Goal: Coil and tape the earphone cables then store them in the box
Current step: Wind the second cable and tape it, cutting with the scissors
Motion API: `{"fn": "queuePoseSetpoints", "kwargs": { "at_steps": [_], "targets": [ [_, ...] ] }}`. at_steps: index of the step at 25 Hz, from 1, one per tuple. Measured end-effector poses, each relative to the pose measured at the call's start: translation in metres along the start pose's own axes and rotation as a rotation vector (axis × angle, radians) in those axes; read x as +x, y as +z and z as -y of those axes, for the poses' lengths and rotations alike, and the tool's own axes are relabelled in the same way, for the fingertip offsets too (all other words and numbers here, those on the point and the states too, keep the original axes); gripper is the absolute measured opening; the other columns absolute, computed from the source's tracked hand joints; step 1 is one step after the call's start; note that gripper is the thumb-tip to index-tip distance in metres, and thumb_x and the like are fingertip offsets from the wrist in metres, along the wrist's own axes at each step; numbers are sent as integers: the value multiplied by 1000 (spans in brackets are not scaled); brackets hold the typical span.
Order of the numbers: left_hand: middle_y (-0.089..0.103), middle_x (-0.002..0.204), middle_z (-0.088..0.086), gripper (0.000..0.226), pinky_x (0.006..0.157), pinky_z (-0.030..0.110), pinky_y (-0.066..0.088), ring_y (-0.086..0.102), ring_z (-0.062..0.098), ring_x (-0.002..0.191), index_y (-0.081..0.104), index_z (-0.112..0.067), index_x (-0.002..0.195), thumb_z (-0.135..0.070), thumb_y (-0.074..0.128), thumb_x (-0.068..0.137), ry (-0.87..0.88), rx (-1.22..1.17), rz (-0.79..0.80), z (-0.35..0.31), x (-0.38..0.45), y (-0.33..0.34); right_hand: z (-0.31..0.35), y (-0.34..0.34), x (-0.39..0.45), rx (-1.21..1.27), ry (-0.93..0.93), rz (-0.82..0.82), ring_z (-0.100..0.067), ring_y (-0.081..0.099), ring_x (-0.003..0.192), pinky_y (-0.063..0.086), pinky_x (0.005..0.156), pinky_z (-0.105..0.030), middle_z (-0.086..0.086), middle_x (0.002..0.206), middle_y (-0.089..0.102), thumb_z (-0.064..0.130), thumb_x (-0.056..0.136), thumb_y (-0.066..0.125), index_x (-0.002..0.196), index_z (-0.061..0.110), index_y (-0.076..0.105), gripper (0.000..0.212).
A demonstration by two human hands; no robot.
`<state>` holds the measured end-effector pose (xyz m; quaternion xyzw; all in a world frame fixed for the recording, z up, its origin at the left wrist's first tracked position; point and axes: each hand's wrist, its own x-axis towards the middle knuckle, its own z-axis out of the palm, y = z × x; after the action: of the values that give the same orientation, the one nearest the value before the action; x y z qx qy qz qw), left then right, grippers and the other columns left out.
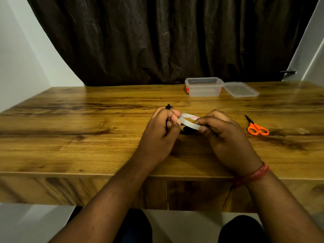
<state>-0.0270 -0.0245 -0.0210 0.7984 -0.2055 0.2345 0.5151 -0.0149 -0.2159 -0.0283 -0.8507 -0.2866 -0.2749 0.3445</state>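
Observation:
Above the middle of the wooden table [87, 120], my left hand [161, 132] grips a coiled black earphone cable [168, 107]; an end of it sticks up past my fingers. My left fingertips also touch the clear tape roll [190, 123]. My right hand [226, 137] pinches that roll from the right side. Another dark bit of cable [186, 131] lies on the table under the roll, mostly hidden by my hands. The clear plastic box [203, 87] stands open at the back of the table, apart from both hands.
The box's clear lid [241, 89] lies flat just right of the box. Orange-handled scissors [256, 128] rest on the table right of my right hand. A dark curtain [166, 41] hangs behind the table. My knees show below the table's front edge.

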Motion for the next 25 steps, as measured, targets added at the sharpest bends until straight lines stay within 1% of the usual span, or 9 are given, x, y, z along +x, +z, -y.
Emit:
{"fn": "queuePoseSetpoints", "kwargs": {
  "at_steps": [3,5,7,11,13,16,18,21,25],
  "targets": [
    [56,121,0,6,71,37,61,68,14,86,54,-9,94,-8,49,97,-99,-176,62,0,0,-3,-1,-2,0,99,20,20,-16,56,92,47,76,-30,3,97,56,19,94,53,107,17,68,20],
    [57,124,2,7,73,44,61,70,19,96,52,-7,95,-8,47,99,-160,-288,119,-1,0,-4,-1,-4,0,164,33,40,-13,56,90,45,75,-25,3,95,55,21,95,50,104,19,67,19],
    [58,125,6,9,75,46,61,69,23,103,51,-7,95,-7,43,100,-222,-386,148,-2,0,-5,-1,-7,0,228,58,41,-11,55,88,44,74,-23,3,94,54,22,96,48,100,21,66,18],
    [60,125,14,13,73,50,61,70,27,103,49,-8,95,-9,38,102,-327,-557,158,-8,-2,-9,-2,-9,0,394,132,32,-14,55,87,47,73,-36,8,93,54,20,95,48,92,22,66,18],
    [61,124,14,14,72,52,60,70,29,103,48,-9,96,-11,36,103,-352,-598,166,-10,-2,-10,-2,-9,1,391,129,29,-17,55,88,45,75,-34,4,93,55,18,94,47,92,20,65,18],
    [63,122,17,19,66,51,60,70,34,102,47,-11,94,-11,31,104,-373,-700,140,-11,-2,-12,-2,-11,1,373,136,-5,-15,54,89,40,76,-23,-3,92,56,15,93,45,90,16,64,19],
    [63,121,19,21,62,48,60,70,36,100,47,-11,93,-9,28,104,-386,-749,128,-13,-1,-13,-3,-12,1,402,166,-12,-11,53,87,38,76,-20,-1,90,55,14,92,45,89,14,64,19],
    [65,116,18,22,60,46,60,70,35,99,46,-11,93,-9,26,104,-410,-830,131,-15,-1,-14,-6,-9,1,507,214,-9,-9,50,83,37,76,-27,5,87,53,17,91,46,87,18,65,20],
    [68,114,17,19,60,45,59,68,40,103,43,-12,97,-13,25,104,-434,-955,155,-16,0,-17,-2,-10,0,713,304,-50,-10,47,77,34,71,-30,3,84,53,20,88,47,83,29,68,24]
  ]
}}
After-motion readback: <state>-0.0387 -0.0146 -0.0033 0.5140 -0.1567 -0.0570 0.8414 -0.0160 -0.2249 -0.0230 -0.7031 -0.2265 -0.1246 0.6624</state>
